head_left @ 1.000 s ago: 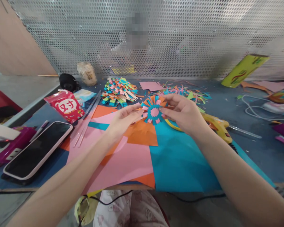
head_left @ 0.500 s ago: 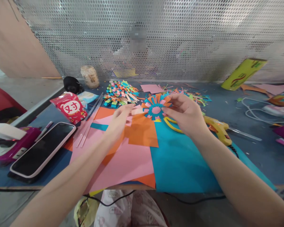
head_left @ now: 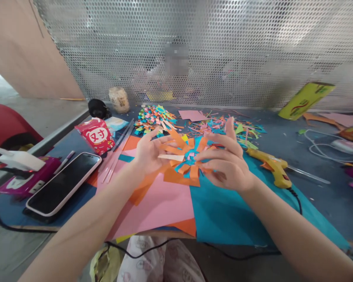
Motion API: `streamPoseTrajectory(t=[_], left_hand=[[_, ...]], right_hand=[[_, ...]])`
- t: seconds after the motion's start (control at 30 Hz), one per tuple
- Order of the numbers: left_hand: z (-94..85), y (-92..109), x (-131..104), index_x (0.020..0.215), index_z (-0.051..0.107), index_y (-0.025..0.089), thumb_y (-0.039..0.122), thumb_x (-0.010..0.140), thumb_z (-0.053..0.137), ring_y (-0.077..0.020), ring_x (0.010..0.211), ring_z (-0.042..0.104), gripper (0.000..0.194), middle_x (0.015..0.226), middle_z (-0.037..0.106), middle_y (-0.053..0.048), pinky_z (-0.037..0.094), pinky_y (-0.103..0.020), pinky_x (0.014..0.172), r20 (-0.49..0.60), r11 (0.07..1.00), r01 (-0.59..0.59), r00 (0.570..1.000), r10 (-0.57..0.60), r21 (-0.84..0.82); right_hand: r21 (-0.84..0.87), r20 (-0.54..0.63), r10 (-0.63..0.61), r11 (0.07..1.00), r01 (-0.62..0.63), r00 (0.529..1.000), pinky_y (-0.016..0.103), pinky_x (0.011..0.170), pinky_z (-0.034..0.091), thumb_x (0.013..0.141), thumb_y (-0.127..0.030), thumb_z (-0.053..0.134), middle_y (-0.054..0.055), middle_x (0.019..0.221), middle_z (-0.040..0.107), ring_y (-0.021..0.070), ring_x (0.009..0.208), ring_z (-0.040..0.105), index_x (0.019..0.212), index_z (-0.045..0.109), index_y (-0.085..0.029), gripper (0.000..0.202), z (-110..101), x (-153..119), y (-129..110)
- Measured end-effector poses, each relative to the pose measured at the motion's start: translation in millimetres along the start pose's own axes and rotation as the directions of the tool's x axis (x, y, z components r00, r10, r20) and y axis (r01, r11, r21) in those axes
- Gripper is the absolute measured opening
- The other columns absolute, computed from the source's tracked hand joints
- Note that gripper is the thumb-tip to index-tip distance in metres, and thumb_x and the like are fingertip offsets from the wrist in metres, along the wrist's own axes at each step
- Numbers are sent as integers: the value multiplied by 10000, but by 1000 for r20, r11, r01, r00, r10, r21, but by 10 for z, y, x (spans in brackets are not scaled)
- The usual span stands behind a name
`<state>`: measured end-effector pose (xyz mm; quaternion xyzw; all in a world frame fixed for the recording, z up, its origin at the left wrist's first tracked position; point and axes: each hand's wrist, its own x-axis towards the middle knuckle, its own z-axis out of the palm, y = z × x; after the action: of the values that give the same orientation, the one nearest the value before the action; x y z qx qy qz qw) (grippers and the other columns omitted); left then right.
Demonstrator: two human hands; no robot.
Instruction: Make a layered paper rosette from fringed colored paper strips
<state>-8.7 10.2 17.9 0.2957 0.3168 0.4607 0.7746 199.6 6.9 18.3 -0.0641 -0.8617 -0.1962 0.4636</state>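
Apparent shaping step: the right hand (head_left: 232, 164) holds a round orange-and-blue fringed paper rosette (head_left: 191, 160) in its fingers at three o'clock, over an orange paper sheet (head_left: 181, 181), the left hand (head_left: 148, 152) fingers parted at nine o'clock, grip indeterminable; a light pinch seems called for next.

Along the far edge of my dark blue bench (head_left: 314, 156) I see a silvery perforated metal screen (head_left: 211, 47) rising past the top of my view, with blurred shapes showing through its holes and a bright patch of light (head_left: 297, 29) behind it, above the bench's right half. Beyond the bench's far left corner I have a plain, pale brown panel (head_left: 47, 51), and grey floor (head_left: 51, 113) spreads to the left of the bench. What looks to me like a red chair (head_left: 8, 121), partly cut off, stands left of the bench.
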Motion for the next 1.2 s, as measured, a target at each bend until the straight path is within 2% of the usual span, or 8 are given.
streamPoseTrajectory(t=[0.33,0.53,0.73,0.8,0.9,1.0,1.1,1.2], left_hand=[[-19,-8,-25,891,693,102,559,778,466,-167,613,633,523,755,706,-95,486,-261,631,197,996,24,979,-41,88],[-121,-66,18,802,705,137,572,640,648,-181,644,626,468,760,699,-80,485,-265,561,366,962,101,910,-192,255],[-51,-126,7,812,735,171,265,567,811,-154,797,638,273,828,716,-32,485,-254,772,371,889,-97,925,-85,447],[-41,-147,9,778,734,168,241,605,796,-139,748,624,198,791,709,-24,481,-261,749,380,826,-154,922,-77,543],[-50,-174,31,772,735,163,275,661,766,-109,663,594,161,728,689,-14,477,-251,684,365,784,-222,931,-5,579],[-55,-204,77,766,724,159,319,650,775,-93,636,589,204,728,682,-11,481,-234,640,255,827,-242,959,125,507],[-33,-235,124,783,701,154,311,599,807,-102,637,611,265,746,689,-14,491,-234,608,106,888,-221,975,194,404],[-3,-249,142,795,673,155,253,588,812,-100,608,612,268,739,693,-11,488,-218,563,51,918,-245,969,241,313]], right_hand=[[70,128,158,983,-168,979,478,922,377,859,-202,545,9,883,703,269,1165,510,968,580,-266,132,-67,-7,54],[287,226,127,939,-190,966,451,954,389,871,-195,554,2,897,667,226,1111,528,814,600,-261,99,-95,51,29],[178,217,206,953,-247,954,483,1020,348,824,-176,592,23,1240,509,271,1260,365,715,630,-263,145,-61,51,-5],[144,245,227,953,-267,942,473,1019,363,821,-175,585,35,1276,497,267,1260,378,829,629,-273,108,-72,63,-26],[-70,265,339,940,-333,903,476,1003,378,831,-195,551,102,1310,505,271,1239,429,1137,538,-244,310,-169,58,-69],[-510,205,553,764,-394,807,493,908,410,855,-254,514,168,1168,591,315,1123,522,1086,570,-171,251,-340,-92,-89],[-844,119,792,398,-359,599,437,676,430,875,-330,453,133,705,610,291,758,603,771,599,-150,254,-533,-494,-15],[-891,-273,843,-39,-453,463,421,532,361,681,-696,565,75,471,454,285,550,550,516,459,-220,514,-739,-1064,154]])
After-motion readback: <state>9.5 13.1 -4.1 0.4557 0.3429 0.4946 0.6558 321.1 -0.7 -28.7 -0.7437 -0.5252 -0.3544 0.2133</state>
